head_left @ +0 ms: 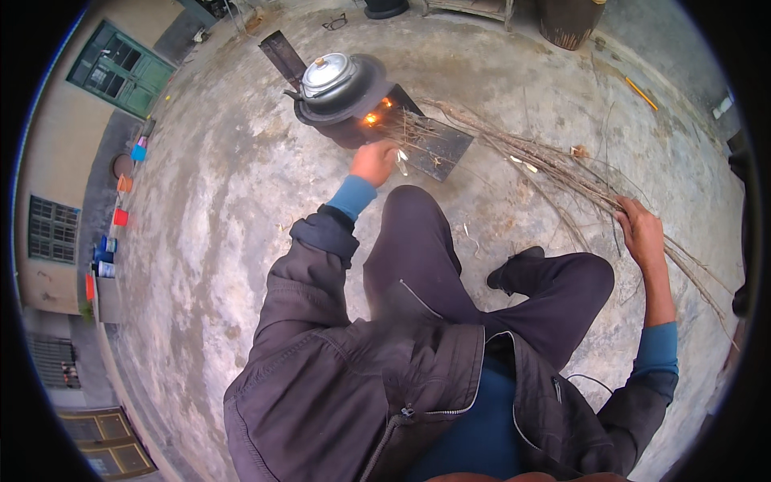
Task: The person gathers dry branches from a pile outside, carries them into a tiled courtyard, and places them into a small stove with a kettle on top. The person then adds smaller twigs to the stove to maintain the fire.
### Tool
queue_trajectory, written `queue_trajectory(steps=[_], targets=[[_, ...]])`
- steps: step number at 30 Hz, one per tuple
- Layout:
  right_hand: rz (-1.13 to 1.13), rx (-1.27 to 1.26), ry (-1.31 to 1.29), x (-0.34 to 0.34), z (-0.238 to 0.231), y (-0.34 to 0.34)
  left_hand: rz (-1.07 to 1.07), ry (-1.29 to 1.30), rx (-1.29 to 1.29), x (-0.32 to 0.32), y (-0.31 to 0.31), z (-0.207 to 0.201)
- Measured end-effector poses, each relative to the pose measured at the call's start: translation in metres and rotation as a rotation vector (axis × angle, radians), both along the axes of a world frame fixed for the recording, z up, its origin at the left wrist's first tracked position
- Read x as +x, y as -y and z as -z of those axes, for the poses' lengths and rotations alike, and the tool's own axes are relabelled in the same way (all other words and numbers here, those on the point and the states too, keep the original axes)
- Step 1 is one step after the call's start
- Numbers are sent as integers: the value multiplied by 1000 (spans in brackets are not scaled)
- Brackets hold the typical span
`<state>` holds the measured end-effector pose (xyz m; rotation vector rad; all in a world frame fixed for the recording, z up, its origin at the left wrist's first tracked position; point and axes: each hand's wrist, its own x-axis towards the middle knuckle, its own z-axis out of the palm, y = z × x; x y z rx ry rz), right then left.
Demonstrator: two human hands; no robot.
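My left hand is closed beside the mouth of a small dark stove. A whitish strip shows at its fingertips; what lies inside the fingers is hidden. Thin twigs lie just beyond it, on a dark metal plate in front of the stove. Orange flames burn in the opening. A silver-lidded kettle with a dark body sits on top. Out to the right, my right hand is wrapped round a bundle of long dry branches lying along the ground toward the stove.
A short stovepipe rises behind the kettle. Pale scraps lie by the branches, and a yellow stick farther right. Colourful containers line the left wall, near a green door. A dark basket stands at the back.
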<state>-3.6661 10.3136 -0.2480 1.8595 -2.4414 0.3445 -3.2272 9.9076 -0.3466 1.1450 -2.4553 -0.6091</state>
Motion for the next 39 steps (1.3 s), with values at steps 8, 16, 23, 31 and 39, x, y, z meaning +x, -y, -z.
queue_trajectory(steps=[8,16,23,31,39], targets=[[3,149,-16,-6,20,62,-124,-70,381,-5,62,154],[-18,206,-58,-6,15,136,-264,-44,514,-69,114,199],[-20,360,-108,11,8,186,-408,-62,550,-94,135,235],[-108,303,-78,34,5,217,-483,-151,507,-106,144,243],[-108,348,-15,45,21,238,-548,-203,425,-109,162,265]])
